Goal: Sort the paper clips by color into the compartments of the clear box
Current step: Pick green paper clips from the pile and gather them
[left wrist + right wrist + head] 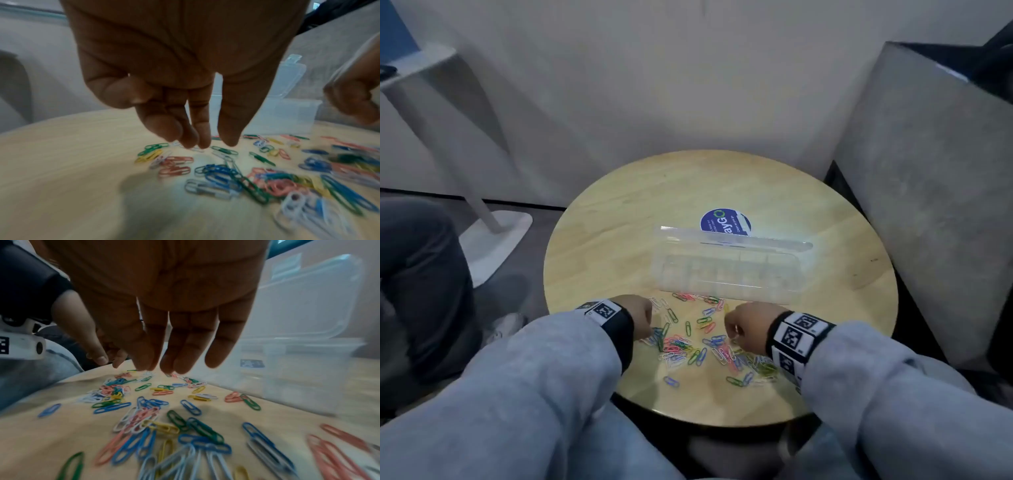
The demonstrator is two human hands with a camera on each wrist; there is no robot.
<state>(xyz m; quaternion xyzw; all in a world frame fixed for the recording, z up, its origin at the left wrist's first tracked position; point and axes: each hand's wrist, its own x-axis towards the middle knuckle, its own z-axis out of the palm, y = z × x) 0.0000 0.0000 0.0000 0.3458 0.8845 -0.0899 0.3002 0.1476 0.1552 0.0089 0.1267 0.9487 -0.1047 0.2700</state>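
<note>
Your left hand (174,91) and right hand (174,324) hang fingers-down, relaxed, holding nothing, over the scattered coloured plastic-coated wire paper clips (698,339). Clips look light, thin, slippery, probably tangle; pinch one by its loop end. Clear plastic compartment box (726,270), lid open, sits just beyond on the round pale wooden table (602,240), beside a grey concrete block (935,171).

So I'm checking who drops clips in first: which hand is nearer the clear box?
Right. The right hand hovers over the paper clips just in front of the clear box, below its middle. The left hand sits farther off, beyond the box's near left corner.
</note>
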